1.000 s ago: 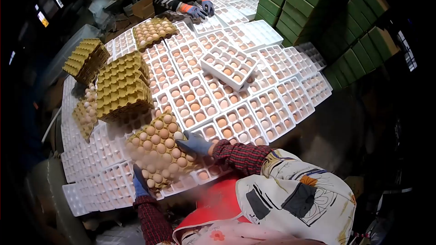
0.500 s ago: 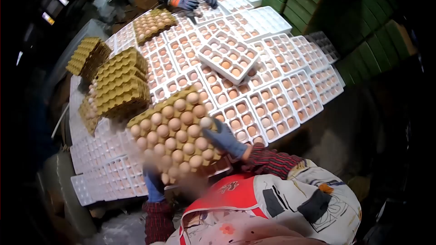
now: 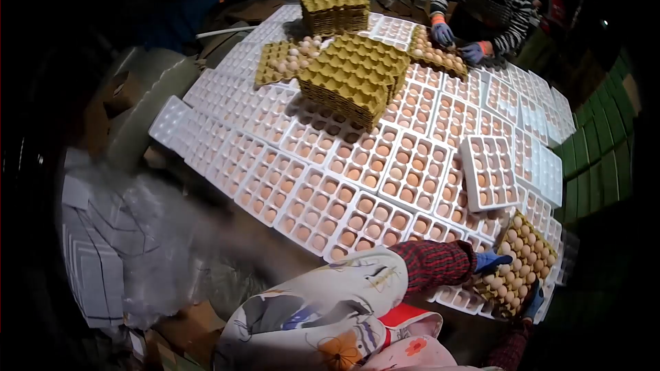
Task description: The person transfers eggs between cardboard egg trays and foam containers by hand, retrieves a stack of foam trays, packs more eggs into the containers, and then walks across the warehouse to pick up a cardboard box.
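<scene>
— Fingers of the left hand (image 3: pixel 493 261), in a blue glove, are clamped on the left edge of a yellow egg tray (image 3: pixel 488 291); whatever part of them goes underneath, I can't see.
— And the other side?
— The right hand (image 3: pixel 533 300), gloved too, is clamped on the right edge. It's dim there, so I can't make out each fingertip.
— Where does that leave the tray?
— At the near right, over the white trays (image 3: pixel 301 240) that cover the table. Whether it touches them or is held just above, I can't tell. Rows of brown eggs (image 3: pixel 520 262) fill it.
— What's just beyond?
— A loose white tray (image 3: pixel 469 182) with eggs in its cells, lying askew on top of the others. Farther left stands a large stack (image 3: pixel 354 79) of yellow trays, with a smaller stack (image 3: pixel 334 8) on its far side. Just left of the large one lies a partly filled tray (image 3: pixel 268 72), its eggs bunched toward the right.
— Anyone else about?
— A co-worker (image 3: pixel 481 0) in striped sleeves, on the far side, with both gloved hands (image 3: pixel 442 31) at a far egg tray (image 3: pixel 433 64).
— And past the table?
— Green boxes (image 3: pixel 605 144), stacked along the right.
</scene>
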Demonstrator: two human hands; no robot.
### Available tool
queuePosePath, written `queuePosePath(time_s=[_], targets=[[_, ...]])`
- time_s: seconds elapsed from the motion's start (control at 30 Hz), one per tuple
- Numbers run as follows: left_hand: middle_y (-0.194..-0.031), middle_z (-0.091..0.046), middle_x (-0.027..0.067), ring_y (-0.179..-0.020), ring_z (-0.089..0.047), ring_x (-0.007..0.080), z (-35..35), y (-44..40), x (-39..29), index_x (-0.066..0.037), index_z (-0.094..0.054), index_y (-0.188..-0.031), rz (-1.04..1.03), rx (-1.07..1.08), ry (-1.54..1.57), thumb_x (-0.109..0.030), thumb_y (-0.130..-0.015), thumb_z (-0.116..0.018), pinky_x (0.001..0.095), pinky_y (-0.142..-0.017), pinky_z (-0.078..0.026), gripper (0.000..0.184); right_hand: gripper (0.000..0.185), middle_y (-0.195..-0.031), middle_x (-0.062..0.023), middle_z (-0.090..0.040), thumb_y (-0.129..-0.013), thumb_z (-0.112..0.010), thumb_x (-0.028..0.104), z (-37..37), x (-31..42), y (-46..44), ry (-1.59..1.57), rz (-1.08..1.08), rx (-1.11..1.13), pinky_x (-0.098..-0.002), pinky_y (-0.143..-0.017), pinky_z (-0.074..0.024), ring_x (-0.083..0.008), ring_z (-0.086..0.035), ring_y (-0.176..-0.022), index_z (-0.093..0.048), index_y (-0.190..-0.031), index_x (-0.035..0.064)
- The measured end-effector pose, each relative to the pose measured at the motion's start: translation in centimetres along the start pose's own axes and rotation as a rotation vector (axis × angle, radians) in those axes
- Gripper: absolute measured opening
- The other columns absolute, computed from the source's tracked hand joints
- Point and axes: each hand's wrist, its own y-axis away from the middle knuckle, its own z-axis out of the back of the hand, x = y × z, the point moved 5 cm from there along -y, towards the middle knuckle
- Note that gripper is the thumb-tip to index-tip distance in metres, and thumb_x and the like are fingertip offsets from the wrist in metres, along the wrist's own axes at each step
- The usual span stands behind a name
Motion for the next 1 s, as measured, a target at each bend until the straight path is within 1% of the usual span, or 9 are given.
queuePosePath(time_s=[0.2, 0.37, 0.47, 0.5, 0.67, 0.8, 0.83, 0.9, 1.0], targets=[[-0.122, -0.061, 0.0124, -0.103, -0.058, 0.0208, 2.5, 8.6, -3.4, -0.002, -0.050, -0.136, -0.044, 0.021, -0.251, -0.057, -0.084, -0.067, 0.0367, -0.087, -0.049, 0.078, 0.047, -0.127, -0.0145, -0.059, -0.098, -0.059, 0.030, -3.8, 1.5, -4.2, 0.589, 0.215, -0.232, -0.0355, -0.095, -0.0467, -0.0242, -0.056, -0.114, -0.053, -0.131, -0.0028], [-0.125, -0.061, 0.0170, -0.114, -0.057, 0.0264, 14.3, 26.9, -5.1, 0.000, -0.052, -0.134, -0.262, -0.464, -0.576, -0.049, -0.092, -0.061, 0.0386, -0.097, -0.045, 0.065, 0.048, -0.134, -0.0168, -0.054, -0.099, -0.058, 0.026, -20.8, 8.2, 2.2, 0.687, 0.804, -0.345, -0.0363, -0.099, -0.0447, -0.0260, -0.051, -0.122, -0.049, -0.136, -0.0030], [-0.111, -0.067, 0.0128, -0.102, -0.062, 0.0204, 21.9, 42.1, -3.5, 0.000, -0.059, -0.122, -0.230, -0.985, -0.577, -0.034, -0.095, -0.063, 0.0336, -0.090, -0.050, 0.043, 0.048, -0.138, -0.0181, -0.052, -0.100, -0.057, 0.024, -31.9, 9.9, 7.3, 0.560, 0.934, -0.049, -0.0368, -0.102, -0.0435, -0.0271, -0.049, -0.127, -0.047, -0.138, -0.0031], [-0.106, -0.068, 0.0070, -0.097, -0.061, 0.0136, 27.5, 45.0, 1.7, 0.000, -0.060, -0.119, -0.548, -1.016, -0.107, -0.021, -0.095, -0.066, 0.0290, -0.085, -0.050, 0.033, 0.049, -0.140, -0.0185, -0.051, -0.100, -0.057, 0.024, -36.2, 10.1, 9.4, 0.513, 0.947, 0.106, -0.0370, -0.103, -0.0431, -0.0275, -0.048, -0.128, -0.046, -0.139, -0.0031], [-0.099, -0.069, 0.0011, -0.089, -0.063, 0.0122, 24.7, 77.8, 7.5, -0.001, -0.066, -0.114, -0.642, -1.914, -0.025, -0.011, -0.093, -0.065, 0.0270, -0.081, -0.052, 0.023, 0.047, -0.144, -0.0144, -0.049, -0.099, -0.056, 0.008, -56.8, 11.4, 25.1, 0.196, 0.855, 0.869, -0.0348, -0.108, -0.0369, -0.0228, -0.047, -0.132, -0.043, -0.143, -0.0007], [-0.102, -0.063, 0.0104, -0.088, -0.065, 0.0165, 18.5, 91.8, 11.3, -0.003, -0.055, -0.123, -0.823, -2.201, 0.319, -0.021, -0.091, -0.069, 0.0313, -0.068, -0.055, 0.039, 0.056, -0.142, -0.0152, -0.049, -0.093, -0.063, 0.005, -66.5, 10.7, 39.6, 0.187, 0.952, 1.251, -0.0380, -0.108, -0.0387, -0.0250, -0.047, -0.131, -0.042, -0.144, -0.0004], [-0.109, -0.062, 0.0121, -0.089, -0.065, 0.0181, 19.2, 95.2, 13.0, -0.003, -0.050, -0.130, -0.592, -2.383, -0.148, -0.022, -0.090, -0.071, 0.0317, -0.068, -0.056, 0.049, 0.061, -0.142, -0.0156, -0.049, -0.090, -0.067, 0.006, -69.1, 8.8, 41.8, 0.196, 0.933, 1.311, -0.0373, -0.107, -0.0396, -0.0250, -0.048, -0.130, -0.041, -0.144, -0.0010], [-0.117, -0.058, 0.0151, -0.095, -0.064, 0.0228, 17.6, 98.2, 9.9, -0.004, -0.044, -0.136, -0.564, -2.427, -0.231, -0.023, -0.087, -0.074, 0.0346, -0.073, -0.056, 0.061, 0.066, -0.141, -0.0158, -0.050, -0.088, -0.071, 0.006, -73.4, 6.5, 48.2, 0.153, 0.892, 1.431, -0.0362, -0.103, -0.0429, -0.0253, -0.051, -0.126, -0.039, -0.145, -0.0014], [-0.137, -0.047, 0.0232, -0.121, -0.052, 0.0368, 19.5, 104.3, 6.3, -0.005, -0.034, -0.147, 0.017, -2.564, -0.706, -0.037, -0.078, -0.079, 0.0462, -0.096, -0.047, 0.089, 0.075, -0.137, -0.0161, -0.052, -0.082, -0.077, 0.014, -80.2, 2.5, 57.4, 0.172, 1.034, 1.525, -0.0374, -0.097, -0.0468, -0.0269, -0.055, -0.117, -0.039, -0.144, -0.0020]])
